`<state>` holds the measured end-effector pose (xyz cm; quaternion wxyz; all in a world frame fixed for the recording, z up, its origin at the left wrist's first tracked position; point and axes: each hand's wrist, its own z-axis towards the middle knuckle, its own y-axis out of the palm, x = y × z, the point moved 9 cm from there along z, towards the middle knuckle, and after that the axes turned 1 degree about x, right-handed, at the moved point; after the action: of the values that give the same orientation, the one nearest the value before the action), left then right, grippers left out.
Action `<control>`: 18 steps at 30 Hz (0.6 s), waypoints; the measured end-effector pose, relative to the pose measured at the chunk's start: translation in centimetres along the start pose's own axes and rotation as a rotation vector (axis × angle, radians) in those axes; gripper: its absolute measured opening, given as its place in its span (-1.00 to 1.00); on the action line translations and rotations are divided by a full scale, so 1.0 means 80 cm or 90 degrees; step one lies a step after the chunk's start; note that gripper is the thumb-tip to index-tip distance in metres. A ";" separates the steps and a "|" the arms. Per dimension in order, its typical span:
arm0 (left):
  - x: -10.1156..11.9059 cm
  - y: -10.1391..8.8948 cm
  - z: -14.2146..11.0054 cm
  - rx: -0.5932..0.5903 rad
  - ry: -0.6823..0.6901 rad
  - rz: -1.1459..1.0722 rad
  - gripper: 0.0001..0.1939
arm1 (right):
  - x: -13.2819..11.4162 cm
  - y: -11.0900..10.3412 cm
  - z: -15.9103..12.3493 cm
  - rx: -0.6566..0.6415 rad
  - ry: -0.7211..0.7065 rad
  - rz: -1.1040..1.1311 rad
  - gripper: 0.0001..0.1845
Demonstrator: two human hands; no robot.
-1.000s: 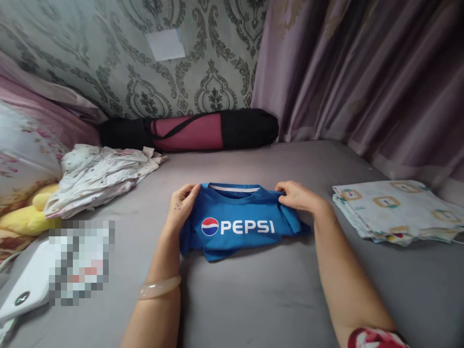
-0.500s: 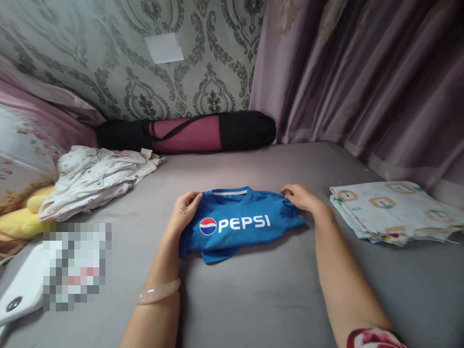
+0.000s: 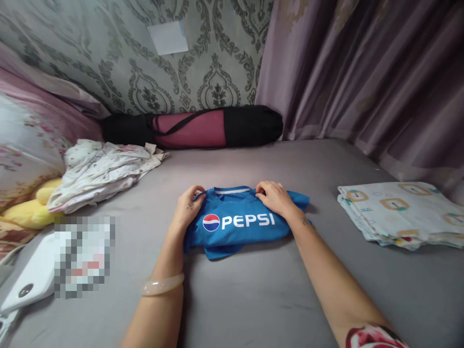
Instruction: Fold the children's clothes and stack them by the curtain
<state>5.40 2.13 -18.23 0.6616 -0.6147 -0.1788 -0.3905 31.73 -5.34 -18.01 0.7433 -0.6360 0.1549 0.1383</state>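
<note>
A blue T-shirt (image 3: 239,235) with a PEPSI print lies folded short on the grey bed sheet, its collar on the far side. My left hand (image 3: 190,205) is closed on the shirt's left shoulder, thumb and fingers pinching the cloth. Close to the collar's right end, my right hand (image 3: 276,197) grips the other shoulder, its fingertips partly hidden behind the hand. The right sleeve sticks out flat beyond that hand. A lower flap of the shirt shows beneath the front edge.
Folded patterned cloth (image 3: 395,208) lies at the right. On the left are a crumpled white garment (image 3: 105,169), a yellow plush toy (image 3: 31,210) and a white device (image 3: 36,275) beside a blurred patch. A black and red long bag (image 3: 195,128) rests against the wall.
My right hand has moved left from the sleeve to the shoulder near the collar, and the right sleeve now spreads outward. My left hand stays at the left shoulder.
</note>
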 end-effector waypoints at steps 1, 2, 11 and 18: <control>0.002 0.000 0.000 0.001 0.004 0.002 -0.82 | -0.003 0.003 -0.001 -0.020 -0.014 0.021 -0.95; 0.003 0.000 0.000 0.002 0.010 0.004 -0.84 | -0.005 0.007 -0.001 -0.049 -0.025 0.047 -0.96; 0.001 0.005 0.003 0.022 0.055 0.048 -0.89 | 0.019 0.008 0.001 0.023 0.064 0.143 -0.76; 0.001 0.007 0.003 0.029 0.071 0.048 -0.89 | 0.010 0.016 0.005 0.020 0.027 0.034 -0.67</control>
<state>5.89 2.32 -18.52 0.6986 -0.5830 -0.1268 -0.3949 32.00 -4.76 -19.44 0.7458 -0.6226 0.1897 0.1419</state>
